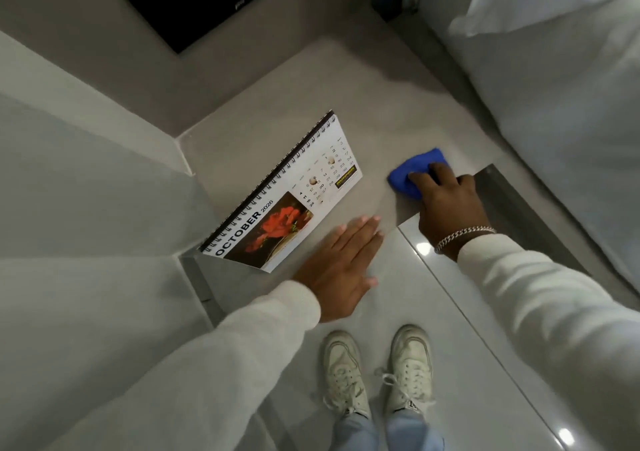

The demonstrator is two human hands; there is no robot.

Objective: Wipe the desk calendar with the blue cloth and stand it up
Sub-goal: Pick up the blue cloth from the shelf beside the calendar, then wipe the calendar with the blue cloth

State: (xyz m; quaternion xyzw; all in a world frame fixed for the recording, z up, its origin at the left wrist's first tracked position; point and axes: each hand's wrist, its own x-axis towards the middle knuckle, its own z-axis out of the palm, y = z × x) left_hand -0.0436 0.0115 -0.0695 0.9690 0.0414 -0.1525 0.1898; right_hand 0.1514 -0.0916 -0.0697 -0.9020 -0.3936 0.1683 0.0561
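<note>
Grey and bare, the low ledge (346,83) ran between a pale wall on one side and white bedding (554,69) on the other, with glossy floor tiles (450,312) below its front edge. The right hand (446,201) lay on the blue cloth (414,170), fingers curled over it and pressing it onto the ledge near the front corner; a silver chain bracelet (462,237) circled that wrist above a cream sleeve. The left hand (341,267) was flat and spread, palm down, fingers together and pointing toward the cloth, holding nothing (whether it touched the ledge or floated just above, I could not tell). Just beside its knuckles was the desk calendar (284,194), a spiral-bound one showing October with a red flower picture, its page facing up and its near corner jutting past the ledge's edge; cloth and calendar were apart, with open surface between them. Farther back, a black flat panel (201,0) sat against the wall. Down below, two white trainers (377,371) stood on the tiles.
</note>
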